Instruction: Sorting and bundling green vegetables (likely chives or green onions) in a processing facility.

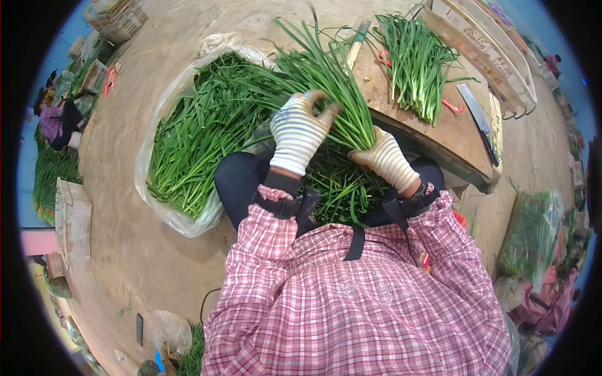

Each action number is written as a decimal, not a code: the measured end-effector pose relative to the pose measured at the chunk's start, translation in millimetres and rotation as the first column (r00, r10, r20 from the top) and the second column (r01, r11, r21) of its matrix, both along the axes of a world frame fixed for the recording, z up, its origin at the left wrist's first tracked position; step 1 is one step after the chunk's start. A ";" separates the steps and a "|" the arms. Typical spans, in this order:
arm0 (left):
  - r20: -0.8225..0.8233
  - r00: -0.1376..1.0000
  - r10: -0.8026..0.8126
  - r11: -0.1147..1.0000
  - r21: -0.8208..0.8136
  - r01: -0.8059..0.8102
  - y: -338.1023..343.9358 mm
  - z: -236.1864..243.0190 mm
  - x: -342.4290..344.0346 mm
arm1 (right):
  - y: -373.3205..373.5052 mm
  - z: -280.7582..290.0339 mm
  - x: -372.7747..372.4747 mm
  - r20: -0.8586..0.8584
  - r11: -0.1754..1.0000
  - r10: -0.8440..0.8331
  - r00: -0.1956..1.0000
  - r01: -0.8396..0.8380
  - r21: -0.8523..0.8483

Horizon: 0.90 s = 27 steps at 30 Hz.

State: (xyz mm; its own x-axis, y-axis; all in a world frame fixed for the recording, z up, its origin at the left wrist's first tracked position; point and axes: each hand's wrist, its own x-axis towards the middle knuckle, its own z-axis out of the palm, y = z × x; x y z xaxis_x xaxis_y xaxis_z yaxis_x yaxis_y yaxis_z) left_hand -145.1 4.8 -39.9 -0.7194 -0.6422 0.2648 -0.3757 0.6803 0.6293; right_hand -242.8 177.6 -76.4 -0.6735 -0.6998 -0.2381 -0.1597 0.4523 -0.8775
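My right hand (385, 160), in a striped work glove, is closed around the pale stem ends of a bunch of garlic chives (338, 94). The leaves fan up and to the left, above my lap. Beside the bunch, my gloved left hand (300, 128) is at the leaves, thumb and forefinger apart. Some of its fingers are hidden. To the left, a clear plastic bag (150, 169) is full of loose chives (200, 138). More greens (348, 194) lie between my knees.
At the right, a wooden board (376, 94) bears a pile of chives (417, 69), red ties and a black-handled knife (480, 122). Another blade (357, 44) lies at its far left edge. Crates (476, 50) stand beyond. A bagged bundle (533, 232) is at the right; a person sits far left.
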 end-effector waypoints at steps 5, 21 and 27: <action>0.157 0.988 0.003 1.000 -0.021 0.000 -2.5 -25.9 0.6 | 0.7 -7.2 -0.5 -0.051 0.999 0.012 0.999 -0.014 -0.051; -0.707 0.680 -0.194 0.331 0.605 0.724 -88.4 41.7 125.8 | 7.8 -8.4 -15.8 -0.032 0.997 0.047 0.998 -0.049 -0.056; -0.042 0.989 -0.143 0.966 0.213 0.149 -19.0 -45.1 87.5 | 9.3 18.0 -18.0 0.085 0.997 0.043 0.995 -0.037 -0.067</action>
